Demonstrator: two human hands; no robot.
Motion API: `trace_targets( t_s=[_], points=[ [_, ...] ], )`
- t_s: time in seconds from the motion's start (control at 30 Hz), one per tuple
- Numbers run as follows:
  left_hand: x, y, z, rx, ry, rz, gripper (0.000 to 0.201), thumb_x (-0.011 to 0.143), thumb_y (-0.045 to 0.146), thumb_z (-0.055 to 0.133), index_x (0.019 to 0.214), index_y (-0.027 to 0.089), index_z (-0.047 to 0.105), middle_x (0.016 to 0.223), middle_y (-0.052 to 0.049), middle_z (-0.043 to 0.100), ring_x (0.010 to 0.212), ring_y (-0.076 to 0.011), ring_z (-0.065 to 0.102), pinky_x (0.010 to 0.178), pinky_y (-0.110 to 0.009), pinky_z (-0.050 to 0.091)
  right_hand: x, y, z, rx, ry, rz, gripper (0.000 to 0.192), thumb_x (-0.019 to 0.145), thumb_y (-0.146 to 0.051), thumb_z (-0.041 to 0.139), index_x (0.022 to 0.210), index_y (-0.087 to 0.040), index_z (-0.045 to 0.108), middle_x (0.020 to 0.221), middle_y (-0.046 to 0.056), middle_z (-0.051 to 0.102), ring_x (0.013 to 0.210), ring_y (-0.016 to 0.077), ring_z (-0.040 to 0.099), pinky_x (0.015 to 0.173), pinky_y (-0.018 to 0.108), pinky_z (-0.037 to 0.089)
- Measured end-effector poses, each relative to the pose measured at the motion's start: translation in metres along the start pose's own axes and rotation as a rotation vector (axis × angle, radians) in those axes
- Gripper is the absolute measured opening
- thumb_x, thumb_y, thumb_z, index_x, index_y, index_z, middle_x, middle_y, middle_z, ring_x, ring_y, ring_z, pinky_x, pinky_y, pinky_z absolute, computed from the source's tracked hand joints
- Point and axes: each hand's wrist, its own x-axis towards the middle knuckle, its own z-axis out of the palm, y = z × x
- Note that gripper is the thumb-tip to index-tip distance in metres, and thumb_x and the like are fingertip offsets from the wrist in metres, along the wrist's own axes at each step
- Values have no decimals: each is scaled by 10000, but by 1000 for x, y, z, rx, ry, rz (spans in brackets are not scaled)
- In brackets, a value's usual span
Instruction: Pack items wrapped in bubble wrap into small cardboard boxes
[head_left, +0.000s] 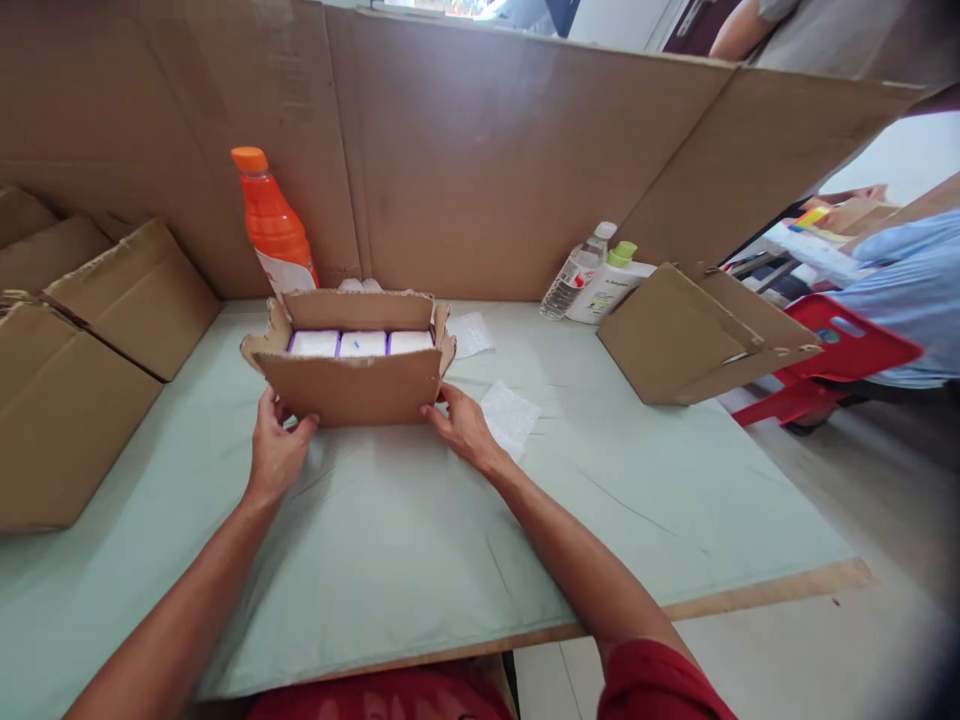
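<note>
While the small cardboard carton [349, 385] is steadied at the middle of the desk [420, 540], the step in hand is judged to be the closing of its flaps over the packed contents. Three white packs with purple edges [361, 343] are seen side by side inside, and the flaps are raised. The left hand [276, 452] is laid against the carton's near wall at its 7 o'clock corner, fingers loosely curled and thumb touching the cardboard; nothing is clasped within it. The right hand [463, 425] is set at the 5 o'clock corner, fingers spread and pressed to the wall, likewise half open and gripping nothing else. For the next move, the raised near flap would likely have to be folded inward while the carton is kept from sliding. An orange bottle [274, 225] stands just beyond the carton at 11 o'clock, and two white paper slips [510, 415] lie at 3 o'clock beside the right hand.
</note>
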Motion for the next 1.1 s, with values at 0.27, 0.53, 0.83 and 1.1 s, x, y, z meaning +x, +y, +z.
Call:
trace_targets(
  t_s=[0.27,0.53,0.83,1.1],
  points=[
    [2,-7,-13,63,-14,-152,917,733,308,736,1527,169,298,1328,-180,603,1219,-286,621,1073,-499,467,-26,47,-50,-157,143,30,376,949,-380,542,1246,-185,663,1285,127,701,1189,284,627,1015,448,464],
    [-99,-10,-44,11,-73,-210,711,724,455,743,1341,159,548,1306,-176,635,1165,-307,648,1069,-520,476,-96,77,-41,-214,177,162,98,841,-307,598,853,-217,635,1256,114,717,1120,303,657,963,482,464],
    [-144,12,-29,-248,-401,-474,936,819,608,656,1552,180,261,1316,-190,602,1125,-324,667,777,-440,614,-138,-46,26,206,-81,-205,105,918,-305,653,995,-236,665,1018,37,767,928,207,701,862,344,495],
    [-125,5,-40,560,-388,-130,700,867,294,521,1528,123,363,1040,-110,720,919,-259,694,841,-380,530,-145,-63,42,230,-223,-291,208,980,-285,583,1159,-238,676,1246,59,729,1143,219,668,996,393,466]
  ],
)
